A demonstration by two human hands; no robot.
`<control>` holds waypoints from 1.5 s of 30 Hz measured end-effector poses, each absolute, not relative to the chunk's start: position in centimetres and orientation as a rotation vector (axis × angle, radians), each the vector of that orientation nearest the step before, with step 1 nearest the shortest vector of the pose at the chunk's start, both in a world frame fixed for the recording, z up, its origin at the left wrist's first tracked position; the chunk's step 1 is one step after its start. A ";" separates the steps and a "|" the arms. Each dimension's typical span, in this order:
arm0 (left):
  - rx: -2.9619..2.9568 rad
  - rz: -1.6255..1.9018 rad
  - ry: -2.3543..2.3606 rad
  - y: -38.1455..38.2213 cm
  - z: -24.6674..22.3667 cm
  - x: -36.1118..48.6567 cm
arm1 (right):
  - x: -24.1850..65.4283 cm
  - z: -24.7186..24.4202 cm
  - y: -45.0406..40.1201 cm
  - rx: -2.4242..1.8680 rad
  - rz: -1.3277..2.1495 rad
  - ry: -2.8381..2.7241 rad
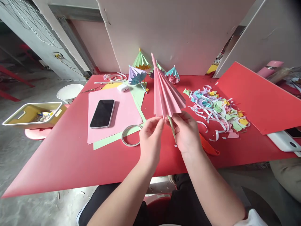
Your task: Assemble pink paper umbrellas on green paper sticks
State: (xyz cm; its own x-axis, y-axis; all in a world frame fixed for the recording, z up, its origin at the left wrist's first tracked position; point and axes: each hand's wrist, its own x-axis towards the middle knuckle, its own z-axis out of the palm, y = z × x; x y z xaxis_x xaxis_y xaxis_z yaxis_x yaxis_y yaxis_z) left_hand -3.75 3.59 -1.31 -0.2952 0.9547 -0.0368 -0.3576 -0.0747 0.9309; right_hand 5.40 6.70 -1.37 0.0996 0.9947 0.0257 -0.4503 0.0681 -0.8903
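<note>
A pink pleated paper umbrella (166,94) stands tilted above the table, its tip pointing up and away from me. From under its canopy comes a thin green paper stick (172,129). My left hand (151,130) pinches the lower left edge of the pink canopy between thumb and fingers. My right hand (187,130) is closed round the green stick, with its thumb near the canopy's lower rim. Some right fingertips are hidden behind the paper. Beside my right wrist lies an orange pleated paper piece (209,147).
On the red table (70,157) are a black-screened phone (102,113) on pink paper sheets (127,110), a tape roll (123,142), and a heap of paper scraps (218,108). Several small paper umbrellas (140,60) stand at the back. A red board (261,100) leans at right; a yellowish basket (25,121) stands left.
</note>
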 end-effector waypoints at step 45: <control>0.464 1.599 0.952 4.9 -2.8 -3.4 | 5.2 -2.0 6.8 -1.436 0.233 -1.670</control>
State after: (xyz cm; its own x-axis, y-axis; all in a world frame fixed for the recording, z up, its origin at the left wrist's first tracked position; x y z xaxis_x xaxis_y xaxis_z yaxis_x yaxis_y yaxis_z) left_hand -3.39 4.94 -2.79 -0.2615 0.9449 -0.1968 -0.6231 -0.0095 0.7821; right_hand 5.23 6.84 -2.02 0.0720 0.8666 0.4938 0.6983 0.3097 -0.6453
